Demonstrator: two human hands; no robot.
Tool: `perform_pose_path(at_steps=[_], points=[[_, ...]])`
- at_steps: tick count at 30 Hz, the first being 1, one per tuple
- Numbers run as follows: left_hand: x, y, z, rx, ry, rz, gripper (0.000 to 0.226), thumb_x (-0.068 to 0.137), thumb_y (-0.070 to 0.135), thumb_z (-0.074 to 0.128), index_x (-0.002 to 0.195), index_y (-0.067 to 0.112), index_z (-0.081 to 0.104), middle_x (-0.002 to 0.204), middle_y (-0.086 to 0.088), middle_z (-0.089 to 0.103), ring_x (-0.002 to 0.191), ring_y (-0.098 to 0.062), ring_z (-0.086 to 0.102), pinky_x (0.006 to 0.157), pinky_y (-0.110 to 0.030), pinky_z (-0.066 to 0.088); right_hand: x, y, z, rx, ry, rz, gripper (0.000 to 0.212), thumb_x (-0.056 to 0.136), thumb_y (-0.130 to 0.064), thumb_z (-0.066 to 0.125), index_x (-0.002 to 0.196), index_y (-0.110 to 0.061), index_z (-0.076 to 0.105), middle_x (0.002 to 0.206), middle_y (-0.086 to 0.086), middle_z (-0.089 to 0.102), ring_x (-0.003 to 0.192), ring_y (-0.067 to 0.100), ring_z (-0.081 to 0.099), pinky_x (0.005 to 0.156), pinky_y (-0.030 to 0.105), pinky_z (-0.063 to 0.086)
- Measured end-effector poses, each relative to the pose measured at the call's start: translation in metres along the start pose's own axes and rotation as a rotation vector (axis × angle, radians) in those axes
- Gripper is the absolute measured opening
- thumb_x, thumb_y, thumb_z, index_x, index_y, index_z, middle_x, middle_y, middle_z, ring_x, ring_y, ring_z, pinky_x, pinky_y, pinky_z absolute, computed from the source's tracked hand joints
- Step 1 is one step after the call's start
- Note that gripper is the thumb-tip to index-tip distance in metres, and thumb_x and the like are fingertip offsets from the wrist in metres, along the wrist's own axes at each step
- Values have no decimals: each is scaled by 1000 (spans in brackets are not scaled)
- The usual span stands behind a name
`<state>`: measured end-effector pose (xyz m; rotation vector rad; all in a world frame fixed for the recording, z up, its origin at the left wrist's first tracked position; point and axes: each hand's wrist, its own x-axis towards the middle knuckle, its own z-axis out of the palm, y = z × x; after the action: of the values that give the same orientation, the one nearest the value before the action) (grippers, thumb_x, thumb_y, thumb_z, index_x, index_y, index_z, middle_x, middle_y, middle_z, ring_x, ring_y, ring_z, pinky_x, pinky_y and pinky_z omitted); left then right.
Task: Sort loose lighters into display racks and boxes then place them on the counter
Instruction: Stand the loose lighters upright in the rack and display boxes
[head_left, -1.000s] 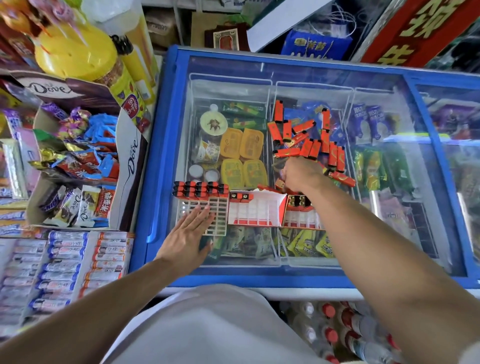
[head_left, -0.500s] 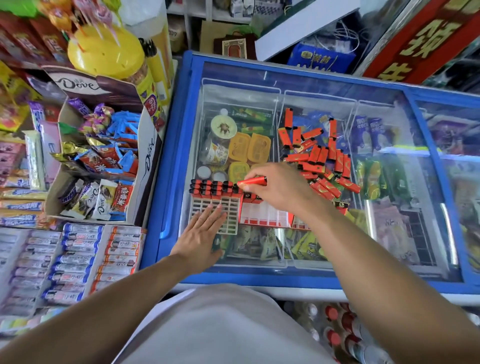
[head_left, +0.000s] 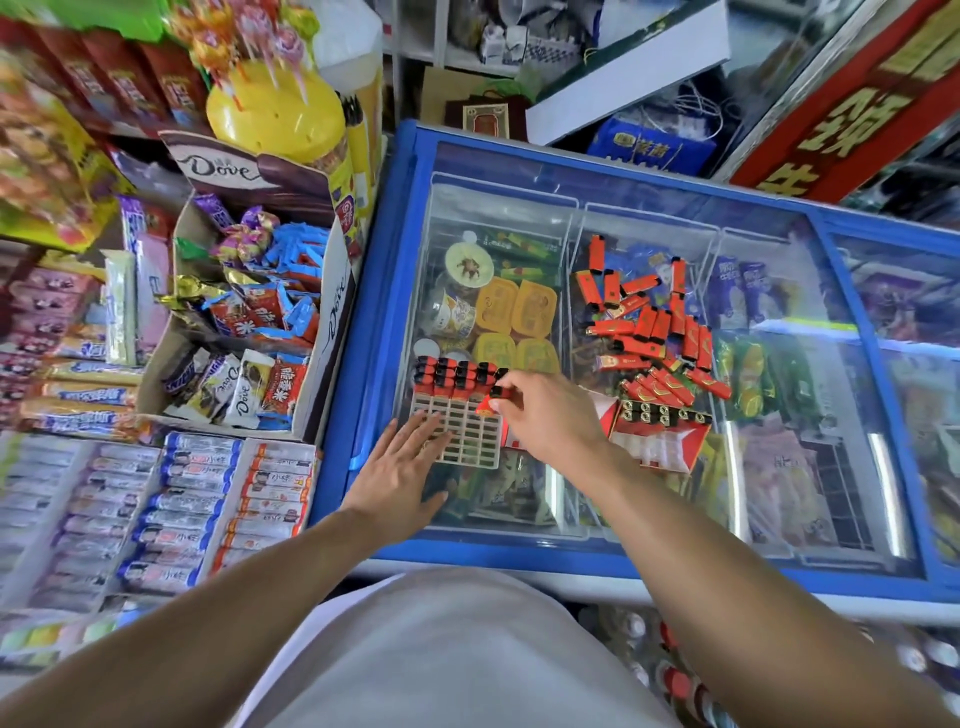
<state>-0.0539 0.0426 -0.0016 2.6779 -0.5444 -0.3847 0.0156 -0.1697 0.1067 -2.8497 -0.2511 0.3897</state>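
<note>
A white slotted display rack (head_left: 470, 441) lies on the freezer's glass lid (head_left: 779, 467), its far rows filled with upright red lighters (head_left: 452, 375). My right hand (head_left: 550, 415) pinches one red lighter (head_left: 492, 399) by its black cap, tilted over the rack's right edge. Fingers spread, my left hand (head_left: 400, 475) presses flat on the rack's near left corner. A heap of loose red lighters (head_left: 652, 332) is scattered on the glass to the right. A red-and-white box (head_left: 657, 431) holding a row of lighters sits right of my right hand.
The blue-framed freezer (head_left: 363, 364) shows ice cream packs under its glass. A Dove candy carton (head_left: 249, 332) and trays of candy rolls (head_left: 208, 499) crowd the counter on the left. A yellow lollipop jar (head_left: 275, 114) stands behind. Bottles (head_left: 675, 675) sit low at the right.
My right hand picked a lighter from the loose heap and carried it left to the rack's right edge. My left hand stayed on the rack.
</note>
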Motion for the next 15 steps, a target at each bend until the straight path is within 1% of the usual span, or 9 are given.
perform_pose_path(at_steps=[2, 4, 5, 7, 9, 11, 15], points=[[-1, -4, 2, 5, -36, -6, 83, 95, 48, 59, 161, 20, 18, 169, 2, -1, 154, -15, -10, 126, -41, -5, -2, -1, 4, -16, 17, -12, 28, 101, -39, 53, 123, -26, 65, 115, -7, 70, 95, 17, 64, 71, 29, 41], [-1, -5, 2, -1, -58, -5, 86, 95, 50, 59, 162, 22, 14, 169, 4, -6, 154, -15, -13, 127, -41, -2, -4, -2, 7, 1, 50, -13, 29, 101, -37, 53, 126, -27, 65, 121, -7, 68, 103, 14, 64, 77, 28, 44], [-1, -5, 1, -5, -70, -8, 86, 95, 50, 59, 162, 23, 11, 168, 5, -8, 154, -14, -14, 127, -41, -3, -4, -2, 7, 18, 75, -9, 29, 101, -36, 55, 126, -27, 66, 123, -8, 68, 104, 12, 64, 80, 26, 44], [-1, -4, 0, -13, -85, -15, 88, 95, 51, 59, 162, 23, 8, 168, 6, -10, 154, -14, -15, 127, -40, -4, -4, -3, 9, 64, 111, 16, 26, 99, -35, 59, 122, -27, 67, 119, -8, 70, 98, 10, 65, 80, 25, 46], [-1, -4, 0, -18, -90, -19, 89, 95, 51, 59, 162, 23, 7, 168, 7, -11, 153, -13, -17, 126, -39, -5, -2, -5, 11, 91, 125, 38, 24, 97, -35, 63, 119, -27, 68, 111, -9, 73, 90, 9, 67, 78, 26, 51], [0, -4, 0, -24, -98, -22, 90, 95, 51, 59, 162, 24, 6, 167, 7, -12, 152, -12, -18, 126, -39, -6, -1, -7, 14, 88, 130, 51, 23, 96, -36, 64, 117, -28, 68, 106, -9, 75, 87, 10, 68, 76, 27, 53], [0, -5, 0, -34, -107, -16, 89, 95, 49, 60, 162, 24, 6, 168, 7, -12, 153, -13, -17, 127, -41, -4, 0, -11, 17, 79, 151, 54, 25, 96, -38, 65, 118, -28, 69, 109, -8, 75, 84, 10, 71, 74, 26, 53]])
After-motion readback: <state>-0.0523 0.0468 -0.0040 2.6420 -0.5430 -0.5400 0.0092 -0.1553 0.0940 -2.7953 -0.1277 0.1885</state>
